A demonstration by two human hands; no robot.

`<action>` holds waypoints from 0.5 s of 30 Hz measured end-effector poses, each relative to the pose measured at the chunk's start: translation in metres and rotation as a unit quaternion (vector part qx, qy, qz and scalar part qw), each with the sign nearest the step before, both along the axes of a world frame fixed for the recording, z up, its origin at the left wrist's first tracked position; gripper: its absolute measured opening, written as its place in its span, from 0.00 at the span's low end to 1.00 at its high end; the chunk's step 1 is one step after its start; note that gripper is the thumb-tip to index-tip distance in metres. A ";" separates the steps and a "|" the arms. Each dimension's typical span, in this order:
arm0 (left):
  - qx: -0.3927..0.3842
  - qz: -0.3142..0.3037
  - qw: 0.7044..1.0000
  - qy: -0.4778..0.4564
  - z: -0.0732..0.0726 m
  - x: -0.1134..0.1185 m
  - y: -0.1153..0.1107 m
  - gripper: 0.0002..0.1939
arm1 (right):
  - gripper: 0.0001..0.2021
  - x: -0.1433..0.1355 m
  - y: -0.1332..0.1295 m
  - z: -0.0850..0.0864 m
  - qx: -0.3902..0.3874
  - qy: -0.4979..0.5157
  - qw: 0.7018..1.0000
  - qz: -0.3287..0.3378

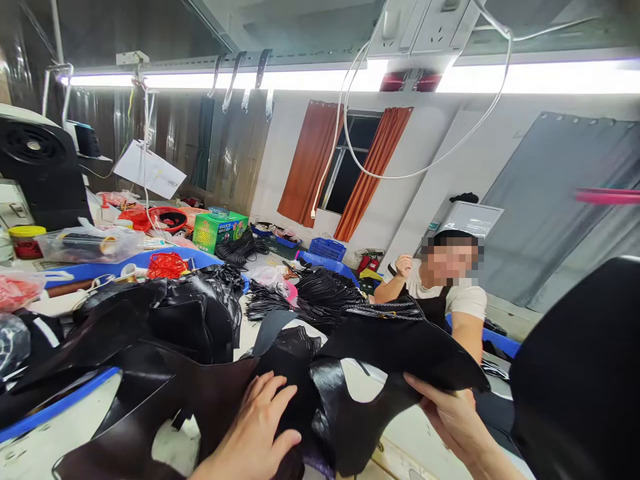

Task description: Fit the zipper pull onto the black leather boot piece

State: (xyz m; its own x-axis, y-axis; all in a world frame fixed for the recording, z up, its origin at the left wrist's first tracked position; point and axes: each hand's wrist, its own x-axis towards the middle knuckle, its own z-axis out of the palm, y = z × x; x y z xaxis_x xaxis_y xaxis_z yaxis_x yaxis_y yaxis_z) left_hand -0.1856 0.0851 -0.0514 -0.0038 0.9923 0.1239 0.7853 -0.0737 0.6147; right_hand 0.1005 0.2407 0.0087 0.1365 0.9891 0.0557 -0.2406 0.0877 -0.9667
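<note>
My left hand [260, 423] lies flat with its fingers apart on a dark, glossy leather-like sheet [215, 393] that has cut-out holes. Pinched at its lower edge by my right hand [447, 417] is a black leather-like panel [380, 347]; the thumb shows in front and the other fingers are mostly hidden. A strip with a light chain-like line [387, 311] runs along the panel's top edge. Between the hands, a shiny black flap [333, 397] borders an opening onto the white tabletop. More black sheets [195, 313] lie heaped to the left.
Bundles of black straps [325, 293] lie beyond the panel. A co-worker [467, 300] sits opposite on the right. A large black rounded shape [580, 367] fills the right edge. A green box [220, 230] and a blue tray [105, 267] stand back left. White cables [345, 120] hang overhead.
</note>
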 end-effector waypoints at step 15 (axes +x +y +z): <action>-0.028 -0.033 0.998 -0.055 0.005 0.008 -0.004 0.31 | 0.30 -0.007 -0.013 0.011 0.016 0.034 0.998 -0.056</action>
